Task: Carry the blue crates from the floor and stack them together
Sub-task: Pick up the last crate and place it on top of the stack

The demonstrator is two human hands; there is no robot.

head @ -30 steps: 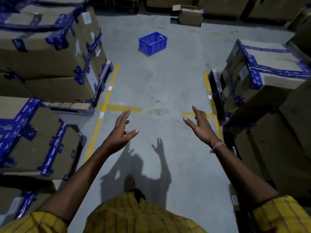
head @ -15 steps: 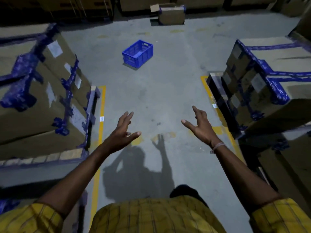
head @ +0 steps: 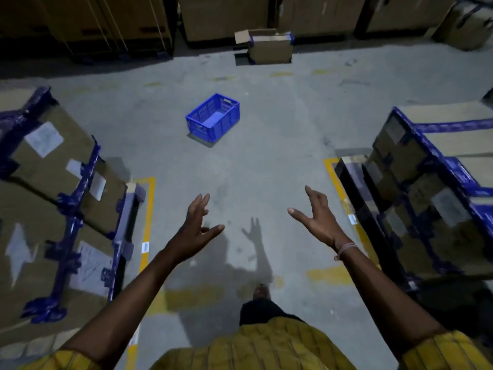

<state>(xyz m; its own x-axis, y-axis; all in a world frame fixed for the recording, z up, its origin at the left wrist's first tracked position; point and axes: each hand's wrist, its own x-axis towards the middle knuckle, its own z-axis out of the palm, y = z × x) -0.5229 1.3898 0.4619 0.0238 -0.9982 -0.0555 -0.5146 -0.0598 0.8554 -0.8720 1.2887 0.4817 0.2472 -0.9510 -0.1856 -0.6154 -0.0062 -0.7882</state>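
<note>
One empty blue plastic crate (head: 213, 117) with perforated walls stands on the grey concrete floor ahead of me, turned at an angle. My left hand (head: 193, 228) and my right hand (head: 317, 218) are both stretched out in front of me at about waist height, palms facing each other, fingers spread, holding nothing. The crate is well beyond both hands, slightly left of the gap between them. No other blue crate is in view.
Stacks of cardboard boxes bound with blue tape flank the aisle on the left (head: 53, 204) and the right (head: 432, 188). A small open carton (head: 269, 46) sits on the floor beyond the crate. More cartons line the far wall. Yellow lines (head: 146, 209) mark the floor.
The crate has come nearer and lower in view as I walk forward down the aisle. The box stacks have slid past on both sides. My hands keep the same open pose.
</note>
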